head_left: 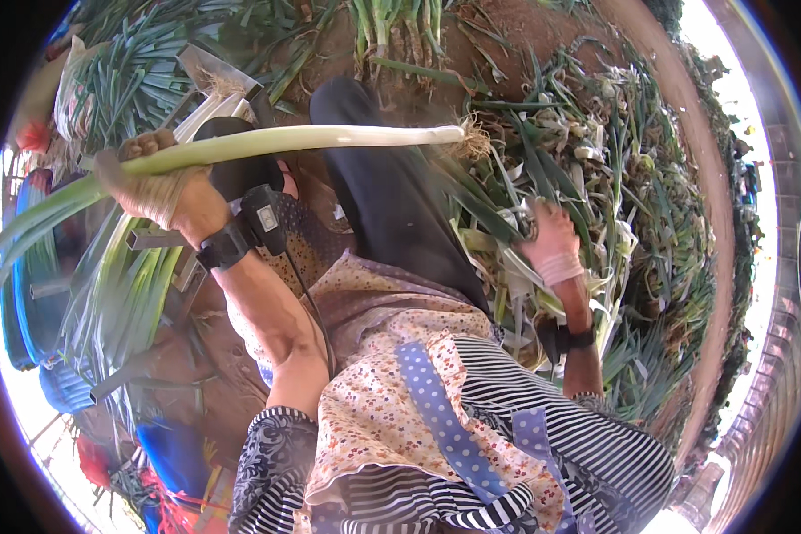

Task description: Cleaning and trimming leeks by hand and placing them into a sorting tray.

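Floral apron [374,418] across your lap, you hold a leek [329,137] sideways above your dark-clad legs [392,205], its rooted end pointing right. Your left hand [156,182] is wrapped around the stalk near the green leaves. Your right hand [554,245], fingers blurred and partly spread, rests at the leaf heap [650,222]; whether it grips anything, you cannot tell. Loose leeks [125,285] and a metal bar [156,238] crowd the space below your left hand, a bundle [133,80] lies beyond it, and a blue bag [173,454] sits at lower left.
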### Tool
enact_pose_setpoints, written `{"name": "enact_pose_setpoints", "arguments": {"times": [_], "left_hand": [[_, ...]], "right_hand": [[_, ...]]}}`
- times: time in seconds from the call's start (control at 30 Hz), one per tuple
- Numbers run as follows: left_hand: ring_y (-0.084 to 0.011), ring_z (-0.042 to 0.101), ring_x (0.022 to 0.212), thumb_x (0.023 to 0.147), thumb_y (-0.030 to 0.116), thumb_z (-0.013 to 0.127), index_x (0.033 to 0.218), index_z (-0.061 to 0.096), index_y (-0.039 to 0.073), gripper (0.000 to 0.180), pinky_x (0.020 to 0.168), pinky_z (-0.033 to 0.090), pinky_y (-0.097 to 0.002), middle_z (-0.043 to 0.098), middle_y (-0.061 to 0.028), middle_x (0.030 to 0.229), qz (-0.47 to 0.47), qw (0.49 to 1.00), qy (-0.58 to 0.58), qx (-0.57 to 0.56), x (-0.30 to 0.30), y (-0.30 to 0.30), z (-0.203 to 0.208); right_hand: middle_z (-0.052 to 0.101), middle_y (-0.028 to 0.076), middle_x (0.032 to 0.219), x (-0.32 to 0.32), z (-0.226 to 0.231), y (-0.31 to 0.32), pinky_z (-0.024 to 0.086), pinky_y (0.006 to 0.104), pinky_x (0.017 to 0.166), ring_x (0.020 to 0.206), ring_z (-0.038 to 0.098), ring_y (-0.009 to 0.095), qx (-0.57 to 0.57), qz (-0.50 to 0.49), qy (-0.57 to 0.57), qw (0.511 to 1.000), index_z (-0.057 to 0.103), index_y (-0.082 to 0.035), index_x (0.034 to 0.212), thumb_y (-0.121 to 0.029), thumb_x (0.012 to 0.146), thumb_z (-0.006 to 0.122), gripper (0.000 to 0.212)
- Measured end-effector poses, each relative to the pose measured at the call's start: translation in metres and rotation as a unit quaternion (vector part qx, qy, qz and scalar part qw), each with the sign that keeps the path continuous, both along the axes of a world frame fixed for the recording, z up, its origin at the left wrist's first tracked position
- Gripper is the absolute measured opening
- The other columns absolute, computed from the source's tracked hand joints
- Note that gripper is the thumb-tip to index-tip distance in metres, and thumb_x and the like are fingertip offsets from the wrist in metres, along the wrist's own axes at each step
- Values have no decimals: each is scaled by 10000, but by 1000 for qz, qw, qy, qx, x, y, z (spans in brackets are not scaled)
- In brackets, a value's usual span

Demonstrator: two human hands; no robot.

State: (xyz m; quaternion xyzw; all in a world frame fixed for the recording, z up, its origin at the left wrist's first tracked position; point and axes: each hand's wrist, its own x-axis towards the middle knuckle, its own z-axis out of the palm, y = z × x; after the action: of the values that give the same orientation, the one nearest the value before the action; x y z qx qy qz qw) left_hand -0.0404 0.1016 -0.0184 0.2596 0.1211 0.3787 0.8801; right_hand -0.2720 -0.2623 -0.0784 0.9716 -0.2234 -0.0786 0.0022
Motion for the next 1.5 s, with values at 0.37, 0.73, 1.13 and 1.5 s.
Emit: {"name": "enact_pose_setpoints", "arguments": {"times": [0.37,0.73,1.13,1.5], "left_hand": [[-107,475,584,556,342,868,777,557,86,459,540,406,-228,530,5,682,-309,898,-306,-62,17,34,-27],[-152,504,608,671,718,622,917,523,68,703,519,416,-249,523,-53,739,-275,959,-71,6,27,39,-50],[-100,445,582,595,641,706,1002,629,135,654,504,386,-217,535,-3,730,-342,893,-277,92,17,-1,-19],[-87,472,562,596,612,743,892,579,161,564,515,422,-225,523,17,679,-471,811,-345,-21,26,13,-41]], "right_hand": [[614,126,928,103,-55,20,494,402,760,925,596,319,103,243,-218,940,566,-79,1086,-257,675,769,492],[596,149,1055,65,-21,51,458,401,878,1071,539,315,62,87,-167,980,548,-118,1201,-276,589,831,693],[573,174,1110,150,15,137,509,491,831,1060,539,342,128,138,-372,909,555,-120,1124,-207,719,749,458],[622,144,1015,190,-67,20,521,422,758,933,616,328,-11,50,-138,989,594,-79,973,-158,723,665,271]]}}
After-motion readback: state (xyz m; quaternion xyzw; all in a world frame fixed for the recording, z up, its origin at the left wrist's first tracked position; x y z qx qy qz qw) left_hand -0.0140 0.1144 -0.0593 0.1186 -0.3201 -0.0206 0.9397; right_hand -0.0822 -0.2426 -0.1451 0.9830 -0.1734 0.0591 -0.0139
